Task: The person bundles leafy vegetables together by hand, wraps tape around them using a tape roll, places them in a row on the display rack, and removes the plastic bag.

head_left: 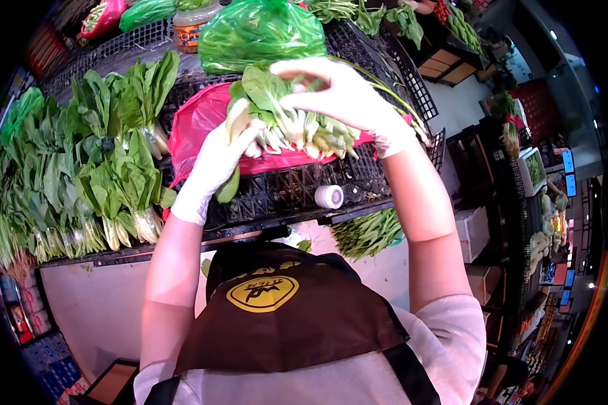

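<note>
Both my hands wear white gloves. My left hand (224,152) is closed around a leafy green stalk (229,187), whose leaf hangs below the fist. My right hand (331,94) arches over a pile of pale-stemmed leafy greens (270,98), its thumb and fingers apart. The pile lies on a pink plastic bag (196,131) spread over black crates. A green plastic bag (260,40) full of greens sits just behind the pile.
Rows of bundled greens (125,169) cover the stand at left. A small white roll (329,196) lies on the crate's near side. A clear jar (190,30) stands at the back. More greens (368,233) lie below the front edge.
</note>
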A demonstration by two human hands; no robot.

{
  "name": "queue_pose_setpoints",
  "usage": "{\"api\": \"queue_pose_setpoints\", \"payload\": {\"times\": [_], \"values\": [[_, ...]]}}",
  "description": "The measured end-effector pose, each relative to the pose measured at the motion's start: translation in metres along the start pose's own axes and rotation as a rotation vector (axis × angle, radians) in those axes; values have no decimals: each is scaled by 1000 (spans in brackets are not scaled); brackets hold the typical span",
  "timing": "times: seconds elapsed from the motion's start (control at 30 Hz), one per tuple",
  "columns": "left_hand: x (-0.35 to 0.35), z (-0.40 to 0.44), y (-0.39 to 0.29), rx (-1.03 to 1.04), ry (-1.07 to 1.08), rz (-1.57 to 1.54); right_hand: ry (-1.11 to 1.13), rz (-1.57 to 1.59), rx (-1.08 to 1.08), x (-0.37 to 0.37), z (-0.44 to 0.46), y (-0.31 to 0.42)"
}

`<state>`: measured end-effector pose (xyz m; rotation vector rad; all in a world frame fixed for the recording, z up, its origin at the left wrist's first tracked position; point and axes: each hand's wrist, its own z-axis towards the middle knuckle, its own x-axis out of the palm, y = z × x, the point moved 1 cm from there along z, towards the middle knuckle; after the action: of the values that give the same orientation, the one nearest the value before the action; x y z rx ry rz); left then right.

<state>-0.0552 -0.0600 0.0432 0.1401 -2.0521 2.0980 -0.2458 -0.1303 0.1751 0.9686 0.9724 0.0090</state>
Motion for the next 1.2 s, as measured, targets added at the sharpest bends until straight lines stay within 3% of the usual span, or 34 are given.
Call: {"api": "queue_pose_setpoints", "payload": {"times": [0.07,0.13,0.23,0.33,0.37,0.4,0.57,0.8,0.87,0.93,0.97,1.07,1.17,1.2], "values": [[-18,-12,14,-81,-133,1,176,-591,137,15,-13,-62],[-29,-22,23,-50,-180,36,285,-1039,-135,31,-31,-110],[-30,-31,20,-55,-218,87,344,-1051,-395,38,-32,-154],[-28,-35,14,-53,-209,86,578,-656,188,30,-9,-149],[-28,-35,11,-56,-203,84,502,-450,353,21,-4,-111],[-28,-36,8,-59,-197,82,415,-461,-43,11,2,-146],[-30,-37,-11,-65,-202,115,292,-165,323,-69,26,-109],[-22,-14,-57,107,-112,151,323,-67,255,-121,32,-7],[-14,-2,-88,143,4,472,459,-35,167,-117,38,14],[-1,10,-91,228,170,345,639,37,99,-95,45,30],[9,4,-92,70,218,68,706,72,98,-80,48,34],[25,10,-58,-105,348,-377,745,173,244,-32,59,16],[15,2,-27,-7,197,-364,639,357,299,8,61,-17],[12,-3,-23,2,161,-370,466,478,300,22,56,-20]]}}
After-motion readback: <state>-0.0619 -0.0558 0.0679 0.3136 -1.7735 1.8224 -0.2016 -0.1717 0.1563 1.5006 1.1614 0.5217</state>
